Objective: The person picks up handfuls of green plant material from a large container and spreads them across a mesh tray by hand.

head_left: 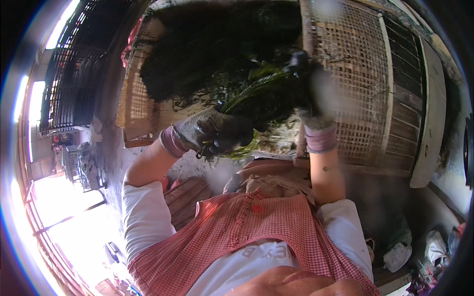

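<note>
Both my hands wear dark, soiled gloves with pinkish cuffs. My left hand (217, 132) is closed, its fingers curled at the near end of a bunch of wet-looking dark green leaves (261, 96). Strands hang out below its fingers. At the bunch's right end is my right hand (315, 91), closed on it; its fingers are dark and partly blurred. Behind them lies a large heap of the same dark green leaves (207, 44). The heap rests on a light wooden and woven surface, most of which it hides.
To the right stands a wood-framed woven lattice panel (350, 74) with leaf scraps on it. A slatted dark rack (76, 69) rises at the far left. Bags (397, 254) lie at the lower right. A pale board (432, 118) stands beyond the lattice.
</note>
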A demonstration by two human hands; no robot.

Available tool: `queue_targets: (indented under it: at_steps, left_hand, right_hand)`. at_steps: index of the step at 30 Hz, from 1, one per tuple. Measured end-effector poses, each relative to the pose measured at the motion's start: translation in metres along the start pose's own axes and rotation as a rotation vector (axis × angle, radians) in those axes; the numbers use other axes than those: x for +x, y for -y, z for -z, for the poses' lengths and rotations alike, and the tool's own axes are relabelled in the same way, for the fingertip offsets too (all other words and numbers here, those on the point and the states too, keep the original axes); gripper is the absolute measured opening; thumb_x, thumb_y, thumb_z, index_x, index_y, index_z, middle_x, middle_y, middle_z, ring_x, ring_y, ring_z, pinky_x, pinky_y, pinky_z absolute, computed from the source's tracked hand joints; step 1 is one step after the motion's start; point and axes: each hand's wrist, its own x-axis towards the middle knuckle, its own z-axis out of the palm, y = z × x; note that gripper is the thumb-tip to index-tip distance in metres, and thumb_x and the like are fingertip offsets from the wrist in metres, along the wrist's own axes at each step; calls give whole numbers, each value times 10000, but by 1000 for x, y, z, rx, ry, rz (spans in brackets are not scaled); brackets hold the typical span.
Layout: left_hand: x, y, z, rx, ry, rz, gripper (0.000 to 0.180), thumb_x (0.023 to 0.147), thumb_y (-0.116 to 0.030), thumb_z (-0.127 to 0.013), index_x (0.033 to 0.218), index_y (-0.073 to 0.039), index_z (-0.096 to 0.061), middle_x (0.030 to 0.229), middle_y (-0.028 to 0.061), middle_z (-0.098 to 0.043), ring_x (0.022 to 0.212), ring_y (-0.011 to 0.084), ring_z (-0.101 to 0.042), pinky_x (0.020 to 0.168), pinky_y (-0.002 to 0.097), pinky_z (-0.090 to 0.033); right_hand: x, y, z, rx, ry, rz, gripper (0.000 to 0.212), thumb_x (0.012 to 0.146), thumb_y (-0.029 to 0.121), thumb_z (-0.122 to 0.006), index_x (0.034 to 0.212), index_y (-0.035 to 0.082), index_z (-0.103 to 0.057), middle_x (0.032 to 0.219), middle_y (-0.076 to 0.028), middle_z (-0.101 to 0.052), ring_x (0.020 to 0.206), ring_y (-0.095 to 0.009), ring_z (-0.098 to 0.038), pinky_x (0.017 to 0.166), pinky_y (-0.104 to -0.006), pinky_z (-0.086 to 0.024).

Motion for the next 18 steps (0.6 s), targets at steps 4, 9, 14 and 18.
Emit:
queue_targets:
  at_steps: [4, 9, 14, 18]
  left_hand:
    - [98, -42, -64, 165, -71, 153, 410, 886, -240, -607, 1191, 25, -537, 905, 71, -621, 569, 20, -486, 459, 170, -394]
    - [289, -50, -119, 351, 49, 62, 275, 892, -232, -594, 1025, 8, -611, 802, 35, -632, 488, 12, -469, 389, 153, -352]
    - [505, -34, -159, 641, 350, -155, 290, 920, -195, -516, 1122, 2, -584, 852, 47, -636, 541, 44, -490, 446, 176, -388]
    - [658, 35, -130, 591, 312, -251, 363, 898, -166, -530, 1221, -3, -541, 1005, 116, -661, 748, 176, -616, 656, 307, -516]
  right_hand:
    - [-48, 131, -69, -16, -18, 47, 424, 953, 255, -422, 1294, 4, -445, 1288, -158, -504, 1154, -299, -515, 983, -460, -436]
    - [-113, 327, -165, -1733, -417, 788, 413, 948, 203, -451, 1291, -26, -446, 1274, -163, -513, 1135, -252, -526, 982, -409, -435]
    - [-177, 547, -266, -1908, -445, 648, 470, 914, 235, -494, 1305, -18, -432, 1317, -170, -473, 1167, -257, -497, 952, -399, -454]
    - [-254, 682, -202, -1236, -681, 411, 447, 902, 291, -511, 1283, 61, -475, 1300, -120, -490, 1135, -267, -504, 892, -406, -490]
